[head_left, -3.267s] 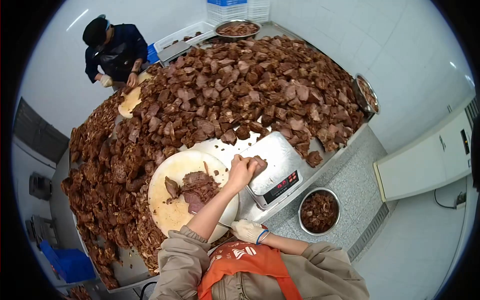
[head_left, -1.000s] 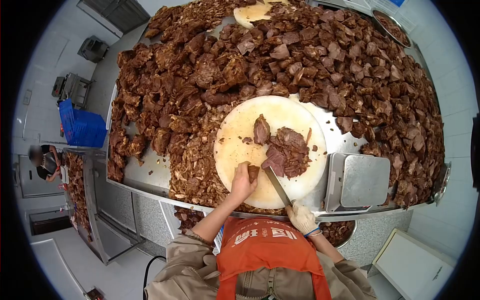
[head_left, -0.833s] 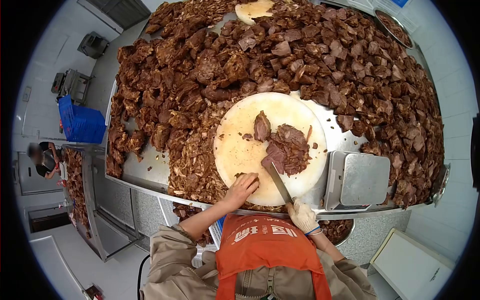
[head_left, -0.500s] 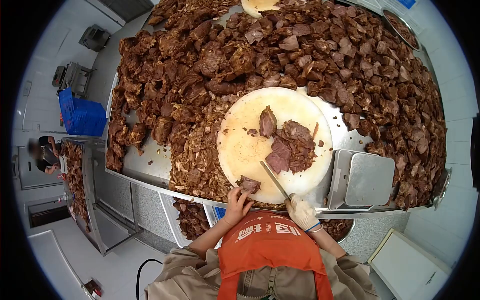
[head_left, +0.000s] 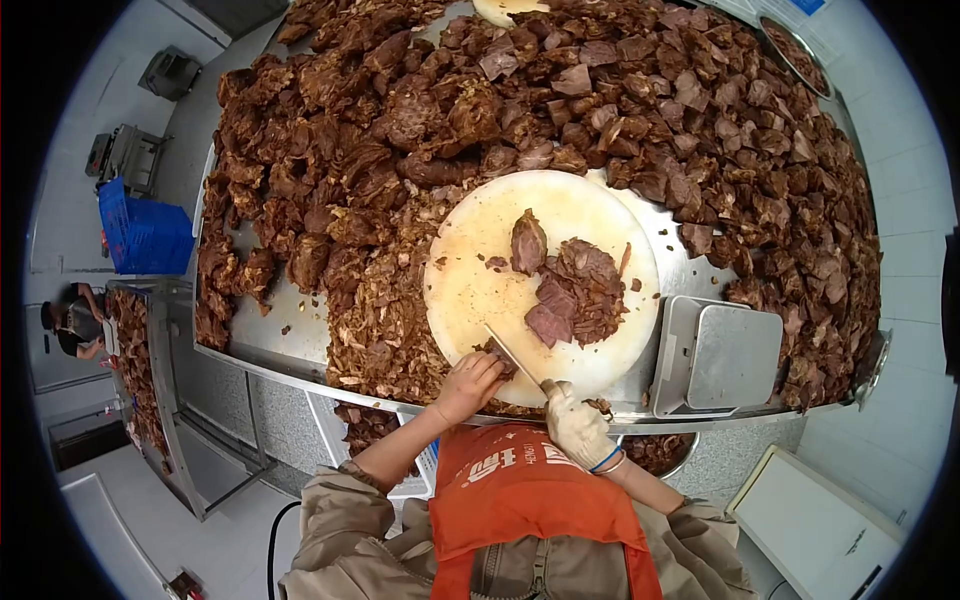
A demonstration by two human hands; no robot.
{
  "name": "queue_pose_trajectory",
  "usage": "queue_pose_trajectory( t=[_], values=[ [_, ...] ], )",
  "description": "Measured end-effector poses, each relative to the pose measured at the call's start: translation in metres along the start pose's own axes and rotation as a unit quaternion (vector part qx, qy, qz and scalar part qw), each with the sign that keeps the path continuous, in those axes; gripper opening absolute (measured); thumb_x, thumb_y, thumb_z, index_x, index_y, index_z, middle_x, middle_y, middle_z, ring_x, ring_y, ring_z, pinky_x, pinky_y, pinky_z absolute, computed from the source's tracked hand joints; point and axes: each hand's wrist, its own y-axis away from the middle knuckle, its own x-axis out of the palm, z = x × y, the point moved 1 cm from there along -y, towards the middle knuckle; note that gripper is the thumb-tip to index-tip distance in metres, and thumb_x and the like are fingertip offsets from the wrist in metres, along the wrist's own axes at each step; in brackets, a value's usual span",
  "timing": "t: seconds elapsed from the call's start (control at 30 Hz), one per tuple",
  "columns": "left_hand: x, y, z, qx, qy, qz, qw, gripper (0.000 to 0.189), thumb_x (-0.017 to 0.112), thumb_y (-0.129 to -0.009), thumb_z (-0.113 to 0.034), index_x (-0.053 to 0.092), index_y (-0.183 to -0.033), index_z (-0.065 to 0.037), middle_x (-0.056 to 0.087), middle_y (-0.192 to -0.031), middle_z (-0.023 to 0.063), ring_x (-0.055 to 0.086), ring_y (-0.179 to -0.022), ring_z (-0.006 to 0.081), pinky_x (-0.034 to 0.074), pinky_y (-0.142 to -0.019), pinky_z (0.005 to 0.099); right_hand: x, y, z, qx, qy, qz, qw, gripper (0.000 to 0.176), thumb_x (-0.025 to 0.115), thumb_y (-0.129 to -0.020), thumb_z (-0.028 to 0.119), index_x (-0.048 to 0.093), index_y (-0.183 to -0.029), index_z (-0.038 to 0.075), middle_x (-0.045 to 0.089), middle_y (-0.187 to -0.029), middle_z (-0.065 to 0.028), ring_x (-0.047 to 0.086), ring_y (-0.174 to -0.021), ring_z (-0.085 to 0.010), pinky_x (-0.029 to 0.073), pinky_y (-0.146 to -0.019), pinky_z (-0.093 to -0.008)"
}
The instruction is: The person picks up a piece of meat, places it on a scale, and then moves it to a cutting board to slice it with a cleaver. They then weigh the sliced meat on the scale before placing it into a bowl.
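My bare left hand (head_left: 468, 388) is closed on a small piece of cooked meat (head_left: 496, 350) at the near left edge of the round cutting board (head_left: 470, 290). Its fingers cover most of that piece. In a white knit glove, my right hand (head_left: 578, 430) grips a knife (head_left: 514, 356) by the handle. The blade slants up and left, right beside the meat and my left fingertips. Farther up the board lie a single dark meat chunk (head_left: 528, 243) and a small heap of cut meat (head_left: 580, 290).
A scale (head_left: 735, 345) stands right of the board. Large meat chunks (head_left: 350, 150) and smaller cut pieces (head_left: 780, 190) cover the metal table around it. Blue crates (head_left: 145, 230) are stacked at the left, where another person (head_left: 75, 318) stands by a second table.
The knife and my right hand have moved left, bringing the blade to the meat under my left hand. My left fingers now cover more of that piece. The view has shifted slightly.
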Motion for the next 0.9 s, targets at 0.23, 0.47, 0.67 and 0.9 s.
queue_pose_trajectory(
  t=[0.23, 0.47, 0.67, 0.9],
  values=[
    [0.004, 0.001, 0.006, -0.010, 0.008, 0.012, 1.000, 0.037, 0.075, -0.075, -0.011, 0.062, -0.108, 0.001, 0.059, -0.109, 0.0149, 0.056, -0.102, 0.0343, 0.048, -0.092, 0.0422, -0.011, 0.018, 0.013, -0.012, 0.017, -0.020, 1.000, 0.034, 0.051, -0.085, 0.007, 0.052, -0.119, 0.004, 0.055, -0.091, -0.0108, 0.060, -0.049, -0.0201, 0.050, -0.043, -0.0340],
    [0.003, 0.002, 0.010, 0.011, 0.019, 0.001, 1.000, 0.036, 0.075, -0.075, -0.011, 0.063, -0.107, 0.002, 0.060, -0.108, 0.0150, 0.057, -0.101, 0.0348, 0.048, -0.090, 0.0440, -0.025, 0.023, 0.022, -0.027, 0.213, -0.064, 0.975, 0.025, 0.050, -0.087, 0.015, 0.058, -0.110, 0.009, 0.051, -0.079, -0.0020, 0.047, -0.047, -0.0109, 0.036, -0.036, -0.0274],
    [0.004, 0.002, 0.010, 0.006, 0.027, -0.016, 0.999, 0.036, 0.076, -0.075, -0.011, 0.064, -0.106, 0.001, 0.060, -0.105, 0.0139, 0.058, -0.098, 0.0330, 0.048, -0.089, 0.0432, -0.026, 0.025, 0.028, 0.025, 0.088, 0.068, 0.994, 0.036, 0.049, -0.089, 0.013, 0.050, -0.124, 0.004, 0.055, -0.097, -0.0118, 0.063, -0.056, -0.0231, 0.050, -0.042, -0.0378],
    [0.002, -0.001, 0.010, 0.001, 0.031, -0.002, 1.000, 0.036, 0.076, -0.075, -0.010, 0.064, -0.108, 0.001, 0.061, -0.106, 0.0131, 0.059, -0.094, 0.0304, 0.049, -0.085, 0.0410, -0.026, 0.018, 0.026, 0.002, 0.161, 0.011, 0.987, 0.025, 0.051, -0.087, 0.014, 0.057, -0.111, 0.009, 0.054, -0.088, -0.0030, 0.050, -0.046, -0.0089, 0.039, -0.035, -0.0271]
  ],
)
